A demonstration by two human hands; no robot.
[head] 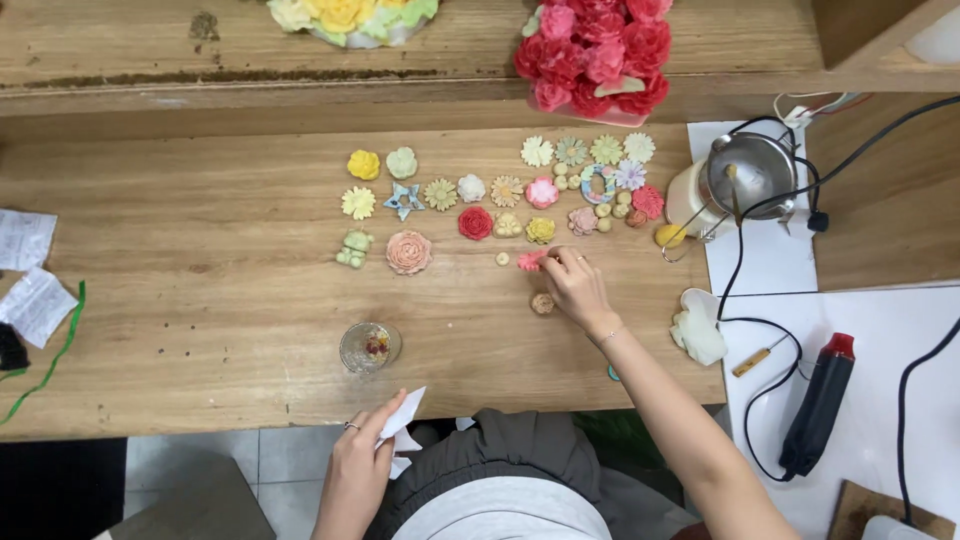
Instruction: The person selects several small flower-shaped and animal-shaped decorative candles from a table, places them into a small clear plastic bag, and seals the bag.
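A worn, scratched wooden worktable [200, 290] fills most of the frame, its raised back ledge [150, 45] running along the top edge. At centre right, the right hand [577, 285] pinches a small pink flower-shaped wax piece [530, 261] between closed fingertips, just above the tabletop and below rows of small moulded flowers in yellow, white, red, pink and pale green [505, 190]. A small round tan piece [542, 303] lies on the wood just beside that hand. At lower centre, off the table's front edge, the left hand [358, 465] is closed on a crumpled white paper [402, 425]. A small clear glass cup [369, 346] stands on the wood above it. On the ledge at top centre sit a red-and-pink flower bouquet [597, 50] and a yellow-and-green one [350, 18]. White sheets [880, 330] cover the surface at right, bearing a metal melting pot [750, 175], black cables [740, 300] and a black heat gun with a red tip [818, 405]. Pale floor tiles [200, 460] show at lower left.
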